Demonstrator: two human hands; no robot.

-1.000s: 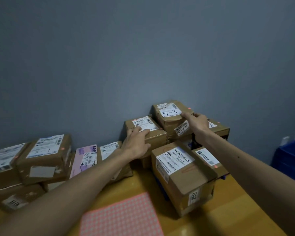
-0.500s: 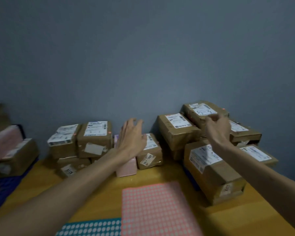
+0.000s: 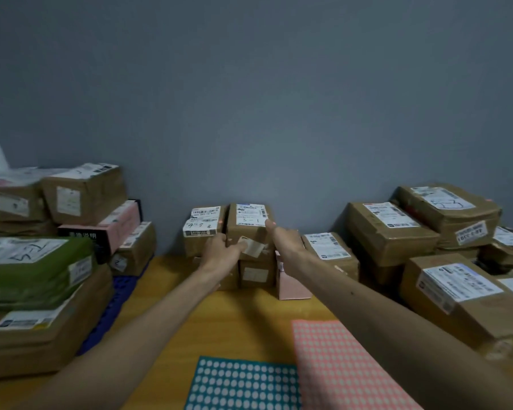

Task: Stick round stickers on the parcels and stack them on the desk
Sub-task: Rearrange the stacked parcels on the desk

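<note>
A brown cardboard parcel (image 3: 249,229) with a white label marked "3-1" stands on another box at the back middle of the wooden desk (image 3: 234,321). My left hand (image 3: 222,250) grips its left side, thumb across the front. My right hand (image 3: 286,241) holds its right side, one fingertip on the top edge; the other fingers are hidden behind it. A pink sheet of round stickers (image 3: 338,365) and a teal sticker sheet (image 3: 243,386) lie at the desk's front.
A second labelled parcel (image 3: 203,229) touches the held one on the left, a small pink box (image 3: 293,285) stands to its right. Stacked parcels fill the left, topped by a green parcel (image 3: 33,267), and the right (image 3: 456,294). A blue mat (image 3: 122,294) lies beside the left pile.
My view has swung left. Both hands left the right-hand pile, crossed to the middle, and took hold of the parcel marked "3-1".
</note>
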